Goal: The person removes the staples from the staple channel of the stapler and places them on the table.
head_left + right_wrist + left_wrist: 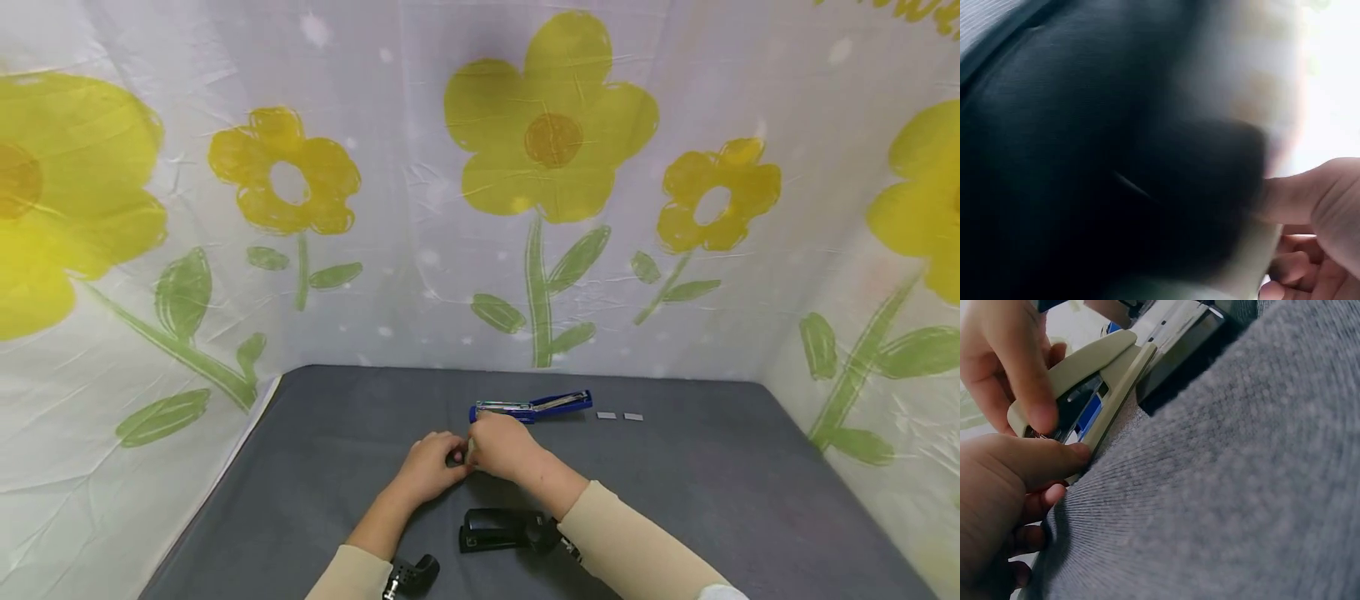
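Note:
A cream stapler [1094,359] is between my two hands, its top arm raised at an angle from its base. My right hand [501,447] grips the top arm near its front end. At the base's front end my left hand [429,468] pinches with the thumb on top and other fingers curled below. In the head view the hands cover most of this stapler. A black stapler [495,530] lies just nearer than the hands, partly under the right wrist. It looms large and blurred in the right wrist view.
Beyond the hands, a blue stapler [558,404] lies spread open on the dark grey tabletop [697,492]. To its right are two small grey staple strips [606,415]. Flower-printed cloth [420,275] stands around the back and sides.

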A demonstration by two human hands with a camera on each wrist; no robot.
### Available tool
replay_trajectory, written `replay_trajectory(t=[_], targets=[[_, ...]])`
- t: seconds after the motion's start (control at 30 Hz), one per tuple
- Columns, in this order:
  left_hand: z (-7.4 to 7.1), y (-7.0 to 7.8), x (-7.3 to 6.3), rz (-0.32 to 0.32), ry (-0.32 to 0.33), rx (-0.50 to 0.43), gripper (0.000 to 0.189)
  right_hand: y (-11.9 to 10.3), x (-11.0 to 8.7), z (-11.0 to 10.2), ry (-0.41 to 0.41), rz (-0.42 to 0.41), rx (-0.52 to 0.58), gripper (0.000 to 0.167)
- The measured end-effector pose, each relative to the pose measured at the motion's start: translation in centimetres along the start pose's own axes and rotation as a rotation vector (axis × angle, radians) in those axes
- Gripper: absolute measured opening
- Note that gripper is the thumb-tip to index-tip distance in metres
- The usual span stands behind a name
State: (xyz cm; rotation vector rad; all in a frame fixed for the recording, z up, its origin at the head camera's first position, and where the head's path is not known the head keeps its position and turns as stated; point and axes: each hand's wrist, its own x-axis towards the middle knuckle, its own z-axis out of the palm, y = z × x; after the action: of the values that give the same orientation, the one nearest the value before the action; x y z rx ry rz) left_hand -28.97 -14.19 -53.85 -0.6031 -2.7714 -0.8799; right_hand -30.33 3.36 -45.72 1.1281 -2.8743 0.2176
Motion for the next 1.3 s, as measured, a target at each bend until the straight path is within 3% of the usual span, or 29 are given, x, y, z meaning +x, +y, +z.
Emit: replay_trajectory(t=[0.13,0.23,0.33,0.6,0.87,1.03,1.3], targets=[[0.1,0.1,-0.1,0.011,0.007,0.0,0.029,-0.3,0.0,0.5,0.03,-0.012,-0.043,0.011],[0.1,0.0,-0.2,0.018,0.025,0.002,0.028,-0.1,0.1,0.5,0.015,-0.011,-0.023,0.005],[0.1,0.0,-0.2,0.026,0.041,0.001,0.025,0.3,0.2,0.4,-0.002,-0.005,0.011,0.01],[0.2,0.0,-0.2,0.025,0.039,0.0,0.016,1.2,-0.8,-1.8,-0.001,0.056,0.192,0.031],[0.1,0.1,-0.5,0.009,0.007,-0.003,0.018,2.8,-3.1,-3.7,0.057,0.114,0.363,0.033],[0.5,-0.3,-0.5,-0.002,-0.019,-0.011,0.018,3.8,-4.6,-4.3,0.105,0.138,0.365,0.031],[0.5,-0.7,-0.2,0.012,0.006,-0.01,0.019,5.4,-6.0,-5.5,0.158,0.158,0.308,0.027]])
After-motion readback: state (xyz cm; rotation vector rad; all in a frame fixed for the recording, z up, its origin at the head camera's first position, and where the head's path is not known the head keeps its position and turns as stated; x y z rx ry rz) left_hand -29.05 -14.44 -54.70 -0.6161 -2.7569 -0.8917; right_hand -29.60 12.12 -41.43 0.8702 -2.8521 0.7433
